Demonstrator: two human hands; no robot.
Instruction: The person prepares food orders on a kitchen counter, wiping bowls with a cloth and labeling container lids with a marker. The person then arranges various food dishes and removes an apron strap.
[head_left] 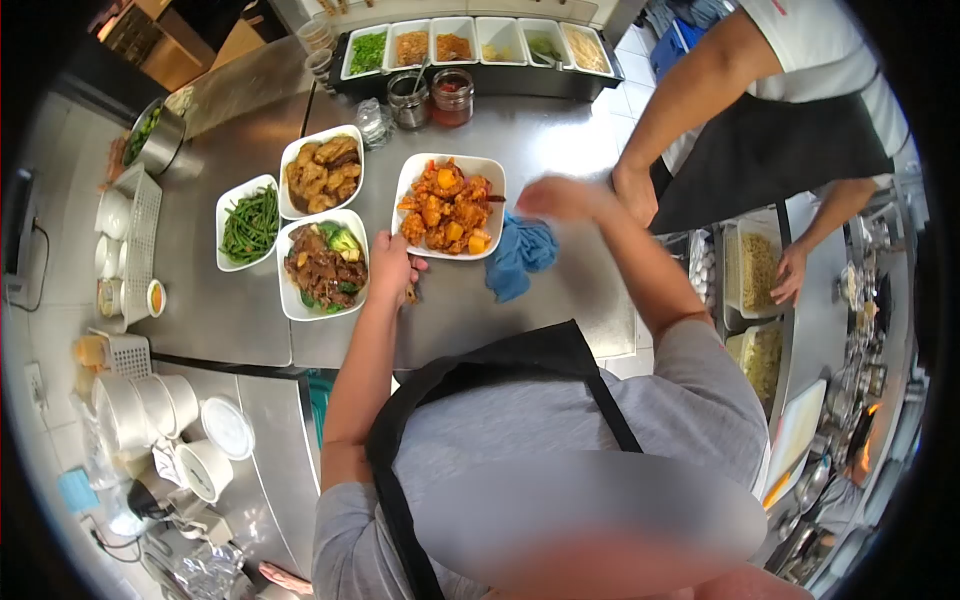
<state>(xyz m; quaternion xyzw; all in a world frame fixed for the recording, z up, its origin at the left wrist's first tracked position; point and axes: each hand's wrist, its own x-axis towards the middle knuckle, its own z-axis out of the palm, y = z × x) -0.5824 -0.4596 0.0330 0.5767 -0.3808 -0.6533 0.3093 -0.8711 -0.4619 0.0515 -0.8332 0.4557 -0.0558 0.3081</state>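
A white square bowl [402, 198] of orange-red sauced pieces with yellow-orange chunks stands on the steel counter in front of me. My left hand [393, 268] grips its lower left corner, thumb at the rim and fingers curled. My right hand [565, 198] is smeared by motion just right of the bowl, above a crumpled blue cloth [523, 252]; its fingers cannot be made out. To the left stand three more white bowls: browned pieces [323, 172], green beans [249, 224], and sliced meat with greens [325, 268].
At the back are a topping rack [480, 75] and two jars [430, 98]. A co-worker's forearm [690, 95] leans in at the right. White tubs [148, 408] stand lower left. A flame [868, 450] burns at far right.
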